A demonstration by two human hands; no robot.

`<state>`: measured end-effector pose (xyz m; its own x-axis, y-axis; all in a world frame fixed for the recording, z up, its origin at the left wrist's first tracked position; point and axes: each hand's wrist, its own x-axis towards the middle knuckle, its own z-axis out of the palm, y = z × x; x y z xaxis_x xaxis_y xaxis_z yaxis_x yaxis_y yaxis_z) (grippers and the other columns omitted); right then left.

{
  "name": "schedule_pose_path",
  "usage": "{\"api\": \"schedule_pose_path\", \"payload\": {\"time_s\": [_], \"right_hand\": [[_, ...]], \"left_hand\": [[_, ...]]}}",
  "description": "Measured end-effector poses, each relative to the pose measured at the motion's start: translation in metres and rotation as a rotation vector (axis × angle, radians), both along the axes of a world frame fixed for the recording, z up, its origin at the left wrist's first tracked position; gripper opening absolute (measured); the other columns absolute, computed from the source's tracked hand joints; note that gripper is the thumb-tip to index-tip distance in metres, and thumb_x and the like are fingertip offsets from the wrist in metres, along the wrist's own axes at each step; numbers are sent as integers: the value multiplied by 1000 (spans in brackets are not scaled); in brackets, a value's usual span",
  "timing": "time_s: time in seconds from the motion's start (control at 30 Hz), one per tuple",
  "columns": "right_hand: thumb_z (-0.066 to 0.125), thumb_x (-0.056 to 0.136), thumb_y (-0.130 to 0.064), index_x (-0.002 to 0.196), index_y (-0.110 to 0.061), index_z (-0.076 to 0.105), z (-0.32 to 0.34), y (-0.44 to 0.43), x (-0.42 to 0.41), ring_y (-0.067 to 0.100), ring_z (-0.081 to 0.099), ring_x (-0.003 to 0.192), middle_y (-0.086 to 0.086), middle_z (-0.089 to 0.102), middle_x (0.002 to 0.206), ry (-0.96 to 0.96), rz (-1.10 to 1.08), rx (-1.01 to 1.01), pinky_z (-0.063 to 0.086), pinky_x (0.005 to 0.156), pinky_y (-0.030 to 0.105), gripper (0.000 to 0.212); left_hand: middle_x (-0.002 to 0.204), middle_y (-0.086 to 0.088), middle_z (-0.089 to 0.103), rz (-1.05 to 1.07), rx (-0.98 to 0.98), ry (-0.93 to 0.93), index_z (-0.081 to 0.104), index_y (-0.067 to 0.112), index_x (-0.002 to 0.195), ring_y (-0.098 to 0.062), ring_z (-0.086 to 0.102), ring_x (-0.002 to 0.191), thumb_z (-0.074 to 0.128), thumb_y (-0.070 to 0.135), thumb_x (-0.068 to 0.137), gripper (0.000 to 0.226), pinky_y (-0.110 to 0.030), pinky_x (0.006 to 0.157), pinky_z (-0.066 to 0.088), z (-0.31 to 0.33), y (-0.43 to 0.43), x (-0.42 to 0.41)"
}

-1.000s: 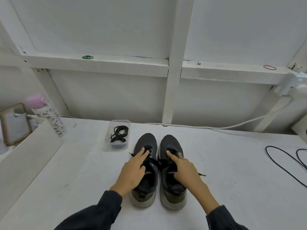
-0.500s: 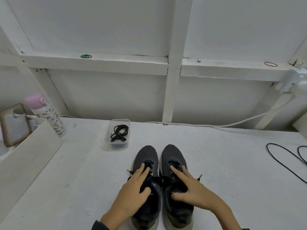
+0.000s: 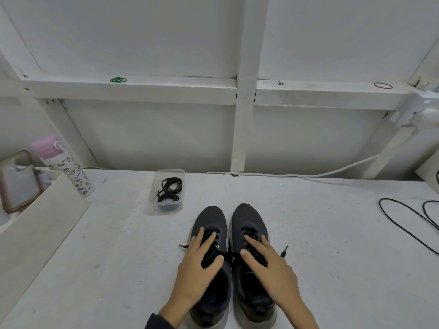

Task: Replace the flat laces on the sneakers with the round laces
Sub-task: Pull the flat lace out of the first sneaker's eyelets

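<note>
Pair of dark sneakers at the near middle of the white table (image 3: 118, 257), side by side, toes pointing away: left sneaker (image 3: 210, 218), right sneaker (image 3: 248, 216). Threaded with flat black laces (image 3: 229, 256), strands crossing the gap between the shoes, loose ends lying on the table at both outer sides.

Left hand (image 3: 197, 271) flat over the left sneaker's lacing, fingers straight and spread, gripping nothing. Right hand (image 3: 273, 269) likewise over the right sneaker's lacing, fingers extended, thumb toward the gap, holding nothing.

Beyond the shoes and slightly left, a clear plastic container (image 3: 166, 206) with coiled round laces (image 3: 169, 189) inside. Farther left, a pink-capped bottle (image 3: 69, 169) beside a brown-rimmed panel (image 3: 16, 181). At the right edge, a black cable (image 3: 380, 206); along the back wall, a white cable (image 3: 308, 175). On the ledge above, green rubber bands (image 3: 118, 80) and a red rubber band (image 3: 383, 85).
</note>
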<state>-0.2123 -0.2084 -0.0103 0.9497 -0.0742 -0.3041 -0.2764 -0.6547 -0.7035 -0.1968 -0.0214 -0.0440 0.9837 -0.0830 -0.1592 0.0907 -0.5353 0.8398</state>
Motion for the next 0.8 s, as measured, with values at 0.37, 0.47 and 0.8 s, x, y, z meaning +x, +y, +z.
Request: {"api": "schedule_pose_path", "payload": {"time_s": [0.37,0.47,0.8], "right_hand": [[43,86,-73,132,-67,33,6,1,-8,10,29,143,-20,17,160,11,51,-78,34,108,36,48],[39,81,-80,137,-63,31,18,-7,2,11,32,143,-17,18,160,82,175,-186,33,109,38,59],[54,94,-44,144,-36,41,60,32,135,18,44,132,-3,44,148,-143,395,-175,37,108,41,52]], "left_hand": [[154,31,1,-33,26,26,28,52,141,2,-3,146,56,40,95,55,-32,119,14,-2,1,-7],[153,33,1,-69,12,48,29,54,141,4,-1,145,56,49,93,56,-33,119,12,-1,6,-4],[143,19,43,215,154,-195,54,36,129,-5,39,132,55,42,95,34,-30,111,32,-17,65,43]]}}
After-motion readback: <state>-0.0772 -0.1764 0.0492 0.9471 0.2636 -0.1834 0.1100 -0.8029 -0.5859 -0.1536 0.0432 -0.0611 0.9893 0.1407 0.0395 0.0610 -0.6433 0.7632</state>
